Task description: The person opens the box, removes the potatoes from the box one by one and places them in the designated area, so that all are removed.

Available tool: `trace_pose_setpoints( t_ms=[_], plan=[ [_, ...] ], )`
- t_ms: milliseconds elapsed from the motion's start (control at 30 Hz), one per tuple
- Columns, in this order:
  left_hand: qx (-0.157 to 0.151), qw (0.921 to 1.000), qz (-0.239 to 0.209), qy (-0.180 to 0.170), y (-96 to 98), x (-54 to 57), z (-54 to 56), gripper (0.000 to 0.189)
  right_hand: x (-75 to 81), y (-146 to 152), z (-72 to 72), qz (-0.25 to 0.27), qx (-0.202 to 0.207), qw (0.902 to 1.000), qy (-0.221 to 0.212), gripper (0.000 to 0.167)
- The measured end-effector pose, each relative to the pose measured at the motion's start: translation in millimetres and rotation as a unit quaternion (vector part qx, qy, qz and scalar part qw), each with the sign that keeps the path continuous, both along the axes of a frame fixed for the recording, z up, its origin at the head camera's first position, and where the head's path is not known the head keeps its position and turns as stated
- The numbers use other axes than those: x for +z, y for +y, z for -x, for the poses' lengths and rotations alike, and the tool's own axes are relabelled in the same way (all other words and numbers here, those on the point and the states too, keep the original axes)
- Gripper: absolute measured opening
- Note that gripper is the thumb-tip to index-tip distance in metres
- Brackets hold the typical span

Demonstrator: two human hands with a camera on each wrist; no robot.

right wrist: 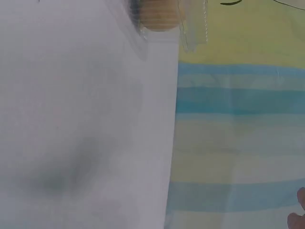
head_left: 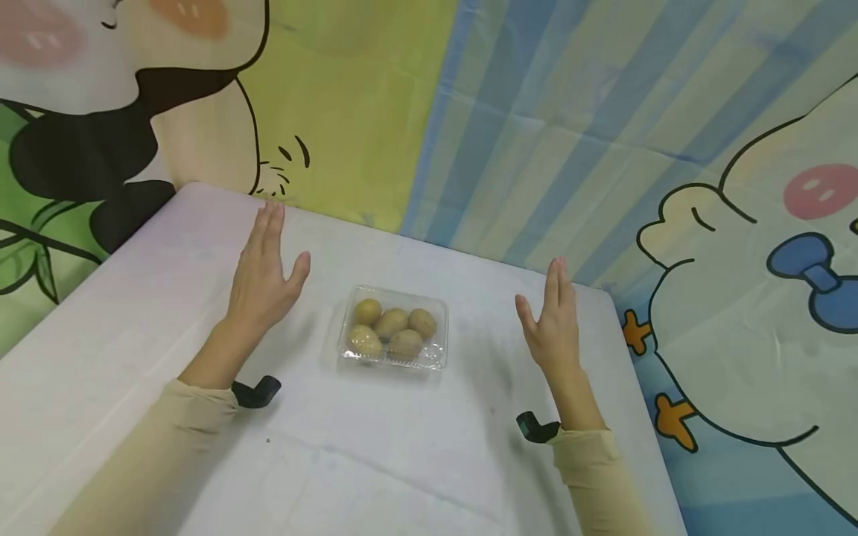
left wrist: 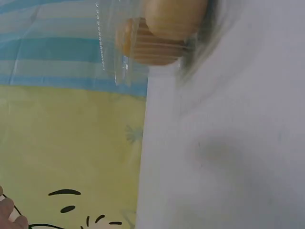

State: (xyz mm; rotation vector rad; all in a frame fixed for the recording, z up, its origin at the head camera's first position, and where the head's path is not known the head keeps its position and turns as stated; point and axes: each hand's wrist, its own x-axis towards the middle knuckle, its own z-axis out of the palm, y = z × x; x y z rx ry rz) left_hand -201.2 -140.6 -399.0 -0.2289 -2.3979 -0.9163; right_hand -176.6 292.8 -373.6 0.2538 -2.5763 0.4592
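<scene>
A clear plastic box [head_left: 436, 356] sits on the white table, with several round, yellowish-brown, potato-like items [head_left: 392, 324] inside. To its left, my left hand [head_left: 263, 277] is held up over the table, fingers straight and together, thumb apart. My right hand [head_left: 553, 324] is raised the same way on the other side, palm facing inward. Both hands hold nothing and stand apart from the box. In the left wrist view part of the box [left wrist: 124, 67] shows at the top; only fingertips [left wrist: 10, 217] appear at the lower left corner. Right fingertips [right wrist: 296, 222] show at the lower right corner.
The white table [head_left: 375, 447] ends at a printed cloth backdrop [head_left: 362, 112] with cartoon figures and blue stripes. Small black wrist cameras, left [head_left: 258, 391] and right [head_left: 536, 427], stick out inward from the sleeves.
</scene>
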Motion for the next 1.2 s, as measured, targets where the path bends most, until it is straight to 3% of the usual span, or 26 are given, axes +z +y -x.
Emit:
trace_pose_setpoints(
  t_ms=[100, 233, 367, 533, 800, 1033, 1200],
  plan=[
    [-0.014, 0.9971, -0.075, 0.003, 3.9, -0.8, -6.7, 0.067, -10.3, -6.2, -3.6, 0.053, 0.015, 0.9981, -0.027, 0.083],
    [-0.021, 0.9867, -0.157, 0.035, 7.9, -4.8, -13.7, 0.059, -26.9, -14.0, -7.3, 0.081, 0.021, 0.9952, -0.052, 0.083],
    [-0.039, 0.9792, -0.193, 0.048, 13.0, -10.6, -18.5, 0.056, -41.2, -20.4, -12.8, 0.096, 0.024, 0.9925, -0.072, 0.082],
    [-0.062, 0.9812, -0.181, 0.023, 19.3, -19.8, -23.3, 0.056, -55.3, -30.3, -20.7, 0.109, 0.039, 0.9886, -0.096, 0.084],
    [-0.1, 0.9828, -0.152, -0.032, 24.6, -24.2, -29.4, 0.06, -70.3, -46.4, -29.0, 0.122, 0.061, 0.9796, -0.148, 0.088],
    [-0.151, 0.9722, -0.139, -0.112, 29.9, -32.8, -34.8, 0.075, -76.2, -57.8, -31.9, 0.141, 0.096, 0.9719, -0.162, 0.089],
    [-0.168, 0.9675, -0.083, -0.169, 34.4, -45.8, -37.3, 0.094, -81.6, -66.3, -35.4, 0.146, 0.11, 0.9634, -0.196, 0.09]
  ],
)
